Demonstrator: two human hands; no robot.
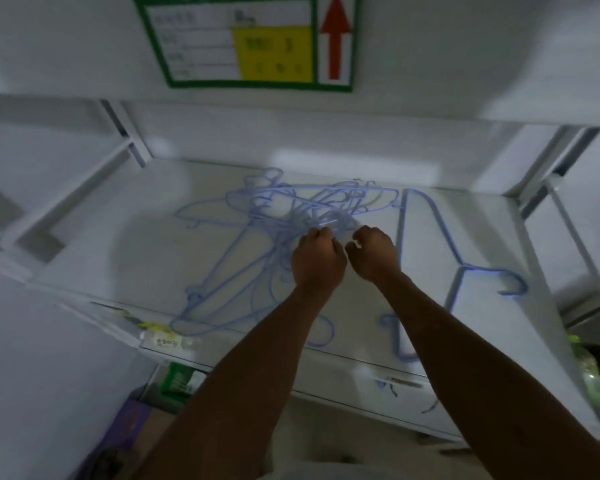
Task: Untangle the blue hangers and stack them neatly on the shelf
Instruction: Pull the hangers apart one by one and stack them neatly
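Picking at tangle (pixel 284 216), our left hand (pixel 317 258) pinches wire; right hand (pixel 374 254) curled, hold unclear. One loose hanger (pixel 465 266) at 3 o'clock on shelf (pixel 146 244); rest knotted.

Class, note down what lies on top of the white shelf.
A tangle of blue hangers, with one loose hanger to its right. The left hand and right hand meet at the tangle; the forearms hide some wires beneath them.
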